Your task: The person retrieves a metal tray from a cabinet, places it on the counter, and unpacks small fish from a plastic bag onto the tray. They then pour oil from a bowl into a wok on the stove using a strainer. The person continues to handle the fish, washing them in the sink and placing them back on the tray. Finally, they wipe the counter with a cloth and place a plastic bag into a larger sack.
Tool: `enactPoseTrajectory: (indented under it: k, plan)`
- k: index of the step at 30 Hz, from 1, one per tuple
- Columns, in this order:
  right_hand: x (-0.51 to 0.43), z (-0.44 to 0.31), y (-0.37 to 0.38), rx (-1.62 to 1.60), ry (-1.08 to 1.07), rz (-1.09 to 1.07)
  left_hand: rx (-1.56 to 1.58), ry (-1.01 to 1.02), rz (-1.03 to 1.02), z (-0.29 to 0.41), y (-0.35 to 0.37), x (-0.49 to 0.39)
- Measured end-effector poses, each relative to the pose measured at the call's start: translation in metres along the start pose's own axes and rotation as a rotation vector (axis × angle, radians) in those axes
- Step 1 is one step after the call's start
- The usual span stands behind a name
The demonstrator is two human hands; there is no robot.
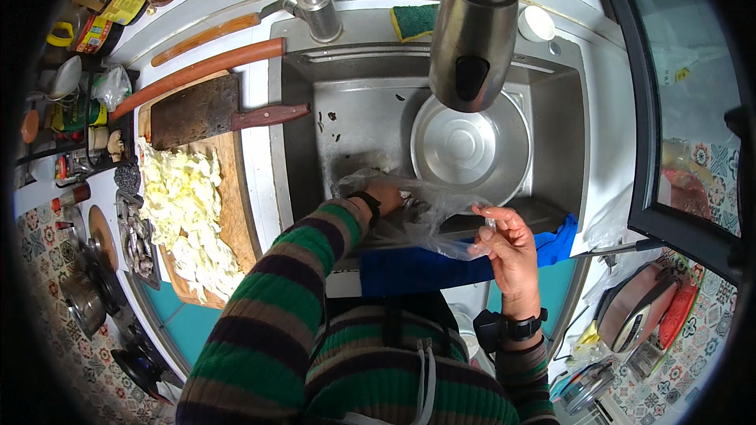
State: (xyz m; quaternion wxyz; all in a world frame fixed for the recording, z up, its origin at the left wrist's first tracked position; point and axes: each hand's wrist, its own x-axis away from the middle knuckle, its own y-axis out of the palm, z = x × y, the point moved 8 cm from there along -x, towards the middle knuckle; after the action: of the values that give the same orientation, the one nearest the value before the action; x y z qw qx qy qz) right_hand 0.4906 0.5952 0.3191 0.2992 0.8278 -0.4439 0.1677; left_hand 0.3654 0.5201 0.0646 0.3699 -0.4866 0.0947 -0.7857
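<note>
My right hand (508,242) pinches the edge of a clear plastic bag (437,206) between thumb and fingers, over the front rim of the sink. My left hand (384,196) reaches into the bag's other side; its fingers are hidden by the film, and something dark lies by them, too unclear to name. Behind the bag, a round metal basin (472,144) stands in the steel sink (360,100), partly under the faucet head (472,65). A blue cloth (425,271) hangs over the sink's front edge. Small dark scraps (332,116) lie on the sink floor.
Left of the sink, a cleaver (195,111) and chopped cabbage (183,189) lie on a wooden board (230,153). A tray of small fish (137,236) is further left. Behind the sink are a sponge (413,22) and white cup (536,23). A dark-framed window (644,212) juts in at right.
</note>
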Motion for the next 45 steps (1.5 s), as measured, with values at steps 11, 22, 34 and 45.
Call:
enactPoseTrajectory:
  k: [11,22,34,45]
  plan:
    - [-0.007,0.0,-0.001,0.27,0.008,0.093,-0.284,0.121,-0.016,-0.029,0.045,0.0]
    - [-0.014,0.0,0.018,0.521,-0.04,-0.02,0.083,-0.044,-0.131,-0.039,-0.021,0.043]
    - [-0.07,0.057,0.085,1.199,-0.237,-0.309,1.498,0.002,0.218,0.008,-0.123,0.16]
    - [-0.071,0.038,0.119,1.038,-0.224,-0.303,2.005,-0.024,0.391,-0.023,-0.102,0.178]
